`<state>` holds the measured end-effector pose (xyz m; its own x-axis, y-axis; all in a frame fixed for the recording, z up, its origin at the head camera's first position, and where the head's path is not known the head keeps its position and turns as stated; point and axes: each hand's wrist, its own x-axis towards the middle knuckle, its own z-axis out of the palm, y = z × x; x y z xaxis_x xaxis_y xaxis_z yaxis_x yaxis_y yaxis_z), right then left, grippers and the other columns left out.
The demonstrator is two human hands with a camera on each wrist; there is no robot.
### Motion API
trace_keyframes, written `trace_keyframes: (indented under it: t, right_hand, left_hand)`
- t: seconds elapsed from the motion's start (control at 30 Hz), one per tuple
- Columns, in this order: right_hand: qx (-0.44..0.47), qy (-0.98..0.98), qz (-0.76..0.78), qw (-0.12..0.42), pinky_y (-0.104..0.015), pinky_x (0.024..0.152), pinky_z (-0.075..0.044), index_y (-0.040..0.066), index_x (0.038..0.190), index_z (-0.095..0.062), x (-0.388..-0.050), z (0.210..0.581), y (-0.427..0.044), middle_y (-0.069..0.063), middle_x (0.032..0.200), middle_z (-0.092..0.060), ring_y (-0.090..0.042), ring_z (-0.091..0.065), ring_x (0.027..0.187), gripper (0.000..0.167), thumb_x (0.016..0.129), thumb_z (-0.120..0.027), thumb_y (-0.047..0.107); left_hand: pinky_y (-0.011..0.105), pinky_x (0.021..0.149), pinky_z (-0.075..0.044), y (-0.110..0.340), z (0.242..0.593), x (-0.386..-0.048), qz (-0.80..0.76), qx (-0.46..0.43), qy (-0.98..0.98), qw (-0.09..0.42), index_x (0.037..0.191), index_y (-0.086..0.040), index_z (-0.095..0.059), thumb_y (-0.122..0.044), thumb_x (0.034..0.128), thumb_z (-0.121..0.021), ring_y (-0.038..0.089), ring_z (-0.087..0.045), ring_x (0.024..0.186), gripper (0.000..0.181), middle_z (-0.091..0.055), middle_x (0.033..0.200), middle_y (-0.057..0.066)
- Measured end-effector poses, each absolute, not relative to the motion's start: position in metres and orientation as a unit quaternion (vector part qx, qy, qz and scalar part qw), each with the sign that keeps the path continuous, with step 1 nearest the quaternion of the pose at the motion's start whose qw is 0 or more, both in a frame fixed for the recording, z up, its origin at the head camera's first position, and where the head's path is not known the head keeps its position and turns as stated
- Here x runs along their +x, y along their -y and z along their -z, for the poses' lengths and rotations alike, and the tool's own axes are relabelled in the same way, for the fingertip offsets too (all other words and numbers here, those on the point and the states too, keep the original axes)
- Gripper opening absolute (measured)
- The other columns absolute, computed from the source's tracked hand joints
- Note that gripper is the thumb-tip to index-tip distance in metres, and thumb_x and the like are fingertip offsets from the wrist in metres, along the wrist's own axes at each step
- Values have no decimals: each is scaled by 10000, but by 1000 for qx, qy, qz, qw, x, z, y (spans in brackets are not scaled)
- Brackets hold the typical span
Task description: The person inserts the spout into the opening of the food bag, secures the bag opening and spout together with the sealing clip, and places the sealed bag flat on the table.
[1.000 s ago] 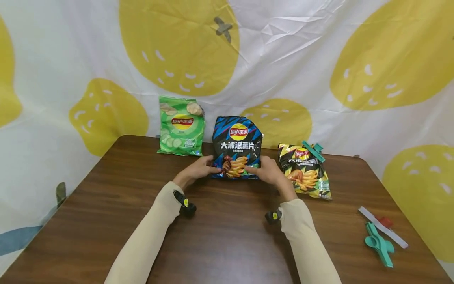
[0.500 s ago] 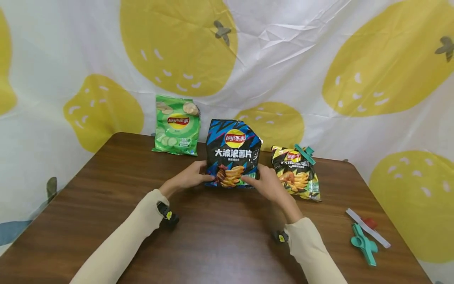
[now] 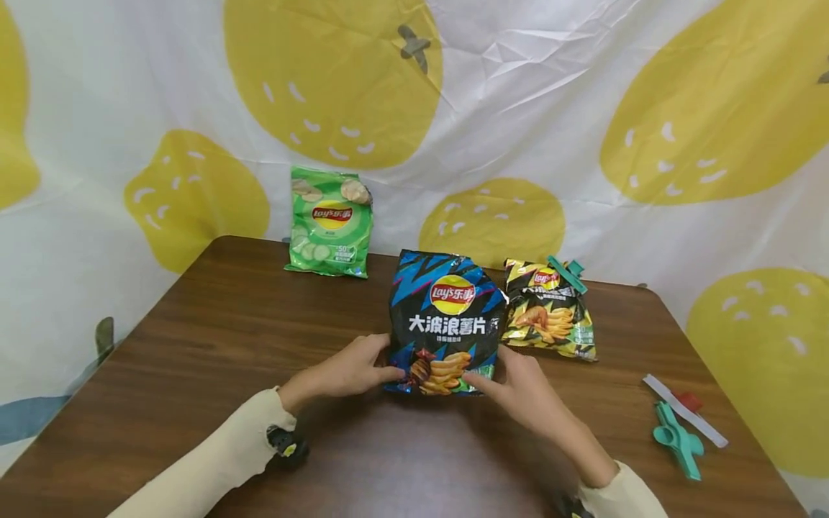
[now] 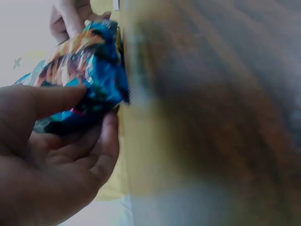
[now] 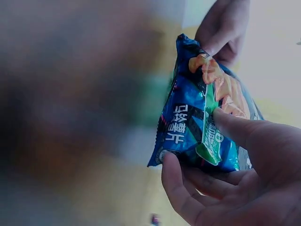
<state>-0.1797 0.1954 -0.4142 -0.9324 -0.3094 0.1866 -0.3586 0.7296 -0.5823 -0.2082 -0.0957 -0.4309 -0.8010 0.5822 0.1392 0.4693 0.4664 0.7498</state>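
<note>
Between both hands is a black and blue chip bag (image 3: 447, 316), upright, its top right corner cut away at a slant. My left hand (image 3: 352, 368) grips its lower left side, thumb in front; in the left wrist view the fingers (image 4: 110, 139) curl behind it. On the lower right side my right hand (image 3: 527, 388) holds it the same way, the thumb (image 5: 235, 126) pressing the front in the right wrist view. Just behind and right of it lies a yellow and black chip bag (image 3: 550, 316) with a teal clip (image 3: 568, 274) on its top corner.
A green chip bag (image 3: 330, 223) stands at the back left against the fruit-print cloth (image 3: 505, 129). At the right of the brown table (image 3: 194, 345) lie another teal clip (image 3: 676, 440), a white sealing strip (image 3: 683, 409) and a red piece (image 3: 689, 400).
Both hands have brought the black and blue chip bag from the back of the table toward me. The green bag, the yellow bag and the clips have stayed in place.
</note>
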Motion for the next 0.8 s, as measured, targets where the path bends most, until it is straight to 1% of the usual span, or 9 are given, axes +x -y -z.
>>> trace_keyframes:
  t: [0.1, 0.13, 0.23, 0.33, 0.4, 0.5, 0.63, 0.73, 0.8]
  right_hand:
    - [164, 929, -330, 21, -375, 798, -532, 94, 1186, -659, -174, 422, -199, 9, 984, -727, -111, -647, 867, 508, 867, -739, 482]
    - [154, 927, -343, 7, -373, 809, -538, 89, 1190, -658, -173, 425, -200, -2, 993, -727, -119, -661, 886, 513, 867, -739, 480]
    - [129, 910, -394, -33, -337, 757, -556, 56, 1187, -649, -168, 428, -208, -42, 1008, -716, -141, -682, 880, 491, 887, -734, 435]
    - [121, 886, -444, -53, -315, 697, -571, 25, 1188, -635, -162, 426, -222, -86, 1002, -708, -186, -698, 846, 421, 912, -730, 329]
    - [130, 885, -445, -34, -304, 711, -569, 14, 1214, -631, -159, 423, -237, -91, 1022, -709, -189, -694, 866, 401, 930, -714, 284]
    - [129, 894, -429, -5, -294, 753, -563, 22, 1236, -630, -155, 412, -265, -99, 1070, -707, -185, -689, 901, 378, 961, -675, 278]
    - [99, 892, -440, -8, -323, 795, -570, 23, 1311, -579, -151, 390, -308, -142, 1172, -677, -189, -685, 973, 407, 1010, -597, 296]
    - [64, 909, -411, -6, -339, 735, -568, 45, 1350, -550, -144, 378, -339, -98, 1175, -665, -164, -674, 921, 435, 1023, -565, 331]
    - [43, 932, -359, 1, -320, 656, -531, 52, 1330, -563, -140, 376, -358, -69, 1076, -668, -140, -637, 825, 434, 1022, -560, 359]
  left_hand:
    - [248, 667, -475, 96, 434, -207, -409, 319, -849, 98, 1146, 14, -619, -172, 921, -716, 87, -563, 734, 307, -644, 849, 20]
    - [235, 629, -450, 96, 435, -207, -411, 321, -847, 107, 1125, 8, -620, -174, 922, -715, 79, -534, 689, 288, -613, 799, 1]
    - [220, 574, -396, 97, 438, -208, -422, 324, -836, 133, 1100, -9, -610, -179, 930, -707, 70, -477, 613, 259, -537, 714, -25]
    - [217, 574, -394, 101, 441, -208, -429, 330, -827, 153, 1114, -16, -604, -189, 930, -707, 69, -479, 619, 274, -533, 718, -29]
    - [221, 573, -397, 103, 443, -208, -432, 333, -821, 167, 1127, -18, -602, -200, 933, -702, 68, -482, 621, 284, -539, 726, -26]
    - [221, 574, -408, 105, 446, -209, -437, 334, -815, 183, 1155, -22, -609, -213, 938, -695, 66, -498, 631, 301, -559, 751, -27]
    - [217, 569, -398, 104, 448, -210, -444, 335, -811, 183, 1158, -16, -611, -209, 938, -691, 62, -487, 622, 303, -543, 733, -32]
    - [221, 583, -395, 102, 449, -211, -441, 337, -814, 171, 1165, -9, -606, -217, 935, -689, 61, -481, 642, 321, -525, 742, -39]
    - [225, 602, -404, 100, 450, -211, -437, 339, -818, 160, 1161, -8, -604, -224, 933, -688, 63, -487, 666, 325, -525, 761, -44]
